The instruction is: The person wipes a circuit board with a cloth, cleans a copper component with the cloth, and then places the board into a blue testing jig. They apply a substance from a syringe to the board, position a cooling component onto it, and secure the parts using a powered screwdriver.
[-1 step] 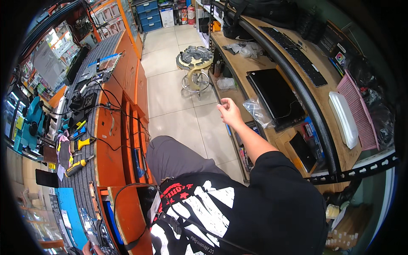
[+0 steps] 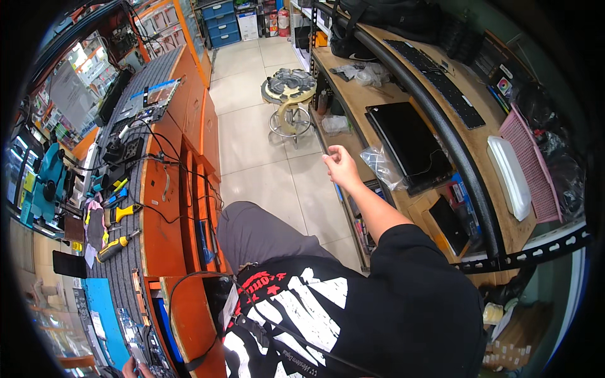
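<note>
My right hand (image 2: 341,167) is held out over the tiled floor, between the workbench and the shelving. Its fingers are curled in toward the thumb; anything between them is too small to make out. At the lower left edge only the fingertips of my left hand (image 2: 136,369) show, bent around a greyish part I cannot make out. They lie against a dark circuit board assembly (image 2: 140,334) on the bench. Beside that assembly is a blue mat (image 2: 101,315). Farther up the bench are a yellow-and-black screwdriver (image 2: 115,248) and a yellow-handled tool (image 2: 123,213).
An orange workbench (image 2: 167,233) with trailing cables runs along my left. Wooden shelving (image 2: 350,85) on the right bears a black screen panel (image 2: 409,138), a keyboard (image 2: 435,82) and a pink basket (image 2: 532,164). A worn round stool (image 2: 288,87) stands ahead on the tiles.
</note>
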